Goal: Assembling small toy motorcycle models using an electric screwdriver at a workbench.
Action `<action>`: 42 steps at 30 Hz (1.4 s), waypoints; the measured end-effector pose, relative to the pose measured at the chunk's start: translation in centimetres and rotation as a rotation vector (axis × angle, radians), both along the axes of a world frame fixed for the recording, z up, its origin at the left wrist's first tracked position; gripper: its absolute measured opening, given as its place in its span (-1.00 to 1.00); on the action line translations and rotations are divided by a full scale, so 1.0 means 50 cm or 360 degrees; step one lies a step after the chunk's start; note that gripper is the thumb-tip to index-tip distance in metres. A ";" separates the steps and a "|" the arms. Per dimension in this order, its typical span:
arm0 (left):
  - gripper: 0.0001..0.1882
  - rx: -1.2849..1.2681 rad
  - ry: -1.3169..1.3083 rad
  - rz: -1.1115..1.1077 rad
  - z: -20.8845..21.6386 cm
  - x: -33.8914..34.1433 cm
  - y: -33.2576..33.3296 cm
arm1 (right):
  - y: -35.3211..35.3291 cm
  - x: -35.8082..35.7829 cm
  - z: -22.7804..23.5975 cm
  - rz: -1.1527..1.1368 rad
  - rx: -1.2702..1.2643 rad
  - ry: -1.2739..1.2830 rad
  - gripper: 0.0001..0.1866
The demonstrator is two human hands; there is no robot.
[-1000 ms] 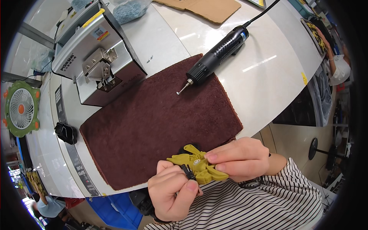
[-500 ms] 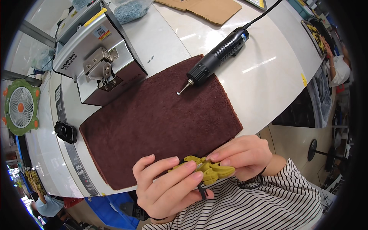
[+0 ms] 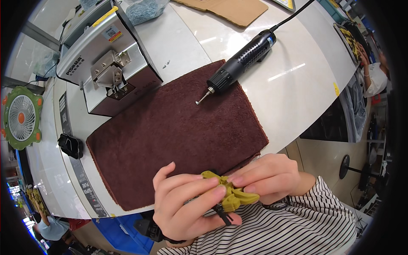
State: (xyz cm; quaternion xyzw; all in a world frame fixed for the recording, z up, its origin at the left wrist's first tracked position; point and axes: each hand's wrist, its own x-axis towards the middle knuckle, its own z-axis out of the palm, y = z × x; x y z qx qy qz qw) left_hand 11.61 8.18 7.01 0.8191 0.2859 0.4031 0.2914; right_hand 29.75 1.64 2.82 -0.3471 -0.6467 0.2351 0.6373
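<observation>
My left hand [image 3: 191, 204] and my right hand [image 3: 270, 177] together grip an olive-yellow molded plastic part [image 3: 233, 199] just off the near edge of a dark brown cloth. Fingers and thumb of the left hand close round its left side, with the left forefinger raised. The right fingers pinch its upper right side. A slim black piece [image 3: 222, 215] juts from beneath the part by the left fingers, which hide much of it. Beyond both hands, a black electric screwdriver [image 3: 240, 63] lies across the cloth's far right edge, a small silvery screw at its tip.
A brown cloth [image 3: 170, 136] covers the table's middle. Left of it stand a metal screw feeder [image 3: 110, 68] and a black plastic piece [image 3: 71, 145]. Loose screws [image 3: 166, 64] lie behind the cloth, near cardboard [image 3: 233, 10]. A blue bin [image 3: 121, 236] sits below the table.
The plastic part has turned slightly in my hands, and the black piece beneath it shows more. My left fingers have shifted a little on it. The screwdriver has stayed put.
</observation>
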 end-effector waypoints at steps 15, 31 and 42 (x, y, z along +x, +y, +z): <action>-0.63 -0.0215 -0.0206 -0.0050 -0.032 -0.006 -0.028 | 0.007 -0.010 0.018 0.0184 -0.0216 0.0265 -0.69; -0.62 -0.0178 0.0072 -0.0222 0.017 -0.033 0.040 | 0.069 0.017 0.081 0.0269 -0.0307 -0.0478 -0.71; -0.43 0.0106 0.0164 0.0547 -0.005 -0.024 0.020 | 0.098 0.021 0.058 0.0631 -0.1354 0.0370 -0.79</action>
